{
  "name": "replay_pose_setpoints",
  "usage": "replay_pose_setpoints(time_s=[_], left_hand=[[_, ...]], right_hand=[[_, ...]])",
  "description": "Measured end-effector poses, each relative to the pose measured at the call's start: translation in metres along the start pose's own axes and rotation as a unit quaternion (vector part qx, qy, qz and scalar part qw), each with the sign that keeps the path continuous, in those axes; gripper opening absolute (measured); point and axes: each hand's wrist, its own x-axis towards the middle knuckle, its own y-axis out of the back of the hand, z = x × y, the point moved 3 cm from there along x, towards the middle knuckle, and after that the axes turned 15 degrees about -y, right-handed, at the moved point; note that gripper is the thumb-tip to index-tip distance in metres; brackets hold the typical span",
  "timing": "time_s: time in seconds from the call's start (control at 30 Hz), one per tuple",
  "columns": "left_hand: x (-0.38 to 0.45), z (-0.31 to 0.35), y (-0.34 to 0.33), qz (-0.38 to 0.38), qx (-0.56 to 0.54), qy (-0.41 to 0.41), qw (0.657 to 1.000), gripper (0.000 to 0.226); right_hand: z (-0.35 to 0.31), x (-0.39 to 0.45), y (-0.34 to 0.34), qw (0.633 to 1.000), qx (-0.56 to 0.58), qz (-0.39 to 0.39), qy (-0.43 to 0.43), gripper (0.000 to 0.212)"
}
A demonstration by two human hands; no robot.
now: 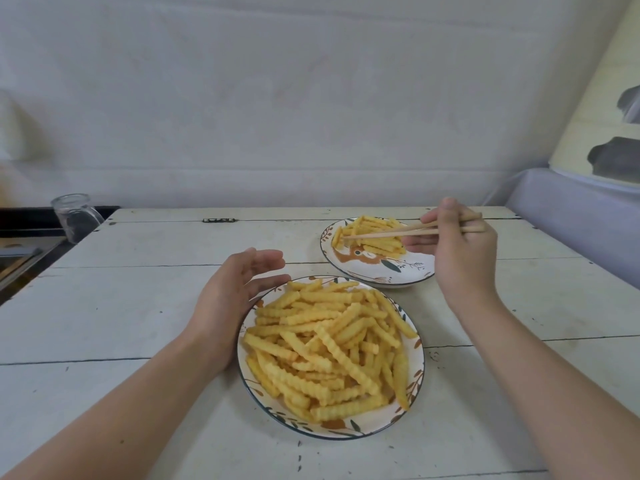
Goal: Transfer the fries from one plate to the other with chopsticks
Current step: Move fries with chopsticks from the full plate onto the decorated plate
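A patterned near plate [414, 382] heaped with crinkle-cut fries [332, 344] sits in front of me. My left hand [232, 299] rests against its left rim, fingers relaxed and spread. A second, far plate [412, 271] stands further back to the right with a smaller pile of fries [372, 233]. My right hand [457, 247] grips wooden chopsticks [388, 232] over that far plate. Their tips point left and meet at one fry [336, 237] at the pile's left edge.
The plates stand on a white plank table [138, 306]. An upside-down clear glass jar [74, 216] stands at the table's far left corner. A white wall rises behind, and a lilac-covered surface [571, 216] lies to the right.
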Motion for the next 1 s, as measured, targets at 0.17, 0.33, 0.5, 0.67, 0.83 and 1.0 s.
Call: replay_pose_setpoints(time_s=[0.17, 0.33, 0.5, 0.67, 0.83, 1.0], left_hand=[[0.0, 0.0, 0.0, -0.002, 0.014, -0.011, 1.0, 0.043], [0.0, 0.0, 0.0, 0.001, 0.009, -0.004, 1.0, 0.043], [0.0, 0.001, -0.001, 0.0, 0.013, -0.004, 1.0, 0.042], [-0.001, 0.002, -0.001, 0.002, 0.01, 0.003, 1.0, 0.041], [-0.001, 0.002, -0.002, 0.0, 0.015, 0.002, 1.0, 0.042], [-0.001, 0.001, -0.001, 0.001, 0.007, 0.009, 1.0, 0.041]], right_hand=[[0.003, 0.001, -0.01, 0.999, 0.007, 0.042, -0.003, 0.043], [0.007, 0.005, -0.012, 0.998, 0.008, 0.057, -0.019, 0.043], [-0.004, 0.005, -0.003, 0.996, 0.015, 0.086, 0.026, 0.042], [-0.006, -0.003, -0.003, 0.995, 0.002, 0.08, 0.064, 0.039], [-0.007, -0.003, -0.001, 0.993, -0.007, 0.086, 0.081, 0.038], [0.006, -0.002, -0.009, 0.991, -0.066, 0.058, 0.103, 0.038]])
